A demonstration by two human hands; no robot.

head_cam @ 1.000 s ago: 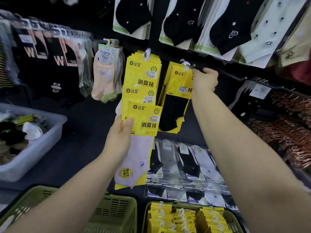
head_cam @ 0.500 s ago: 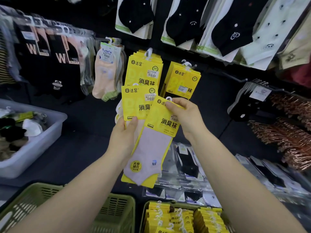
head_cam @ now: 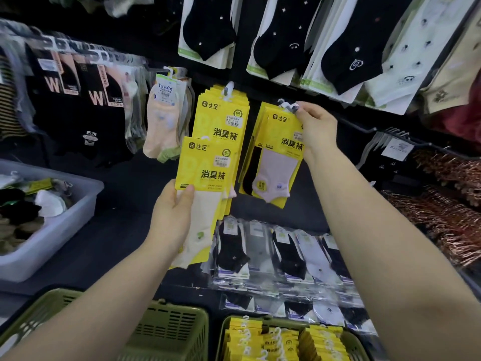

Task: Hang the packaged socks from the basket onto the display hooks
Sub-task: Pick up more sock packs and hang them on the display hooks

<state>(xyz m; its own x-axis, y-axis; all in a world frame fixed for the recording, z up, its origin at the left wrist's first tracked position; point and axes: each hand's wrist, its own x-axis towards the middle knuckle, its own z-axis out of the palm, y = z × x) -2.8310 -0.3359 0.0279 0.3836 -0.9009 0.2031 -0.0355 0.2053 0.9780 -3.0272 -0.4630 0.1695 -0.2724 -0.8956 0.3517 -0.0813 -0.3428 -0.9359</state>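
Hanging pack (head_cam: 279,162) | right hand (head_cam: 316,126) pinching its top at hook (head_cam: 285,105), long axis vertical | left hand (head_cam: 171,212) gripping stack (head_cam: 205,165), lower-left, farther from hook.

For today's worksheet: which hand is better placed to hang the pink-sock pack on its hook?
Right. The right hand grips the pink-sock pack at the hook; the left hand holds other packs lower.

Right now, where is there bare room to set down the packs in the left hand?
Bare: the dark counter between the grey bin and the flat clear-wrapped socks, beside the left hand gripping the yellow packs. Crowded: the hooked yellow stack, the pale-sock pack the right hand pinches, and the full green basket.
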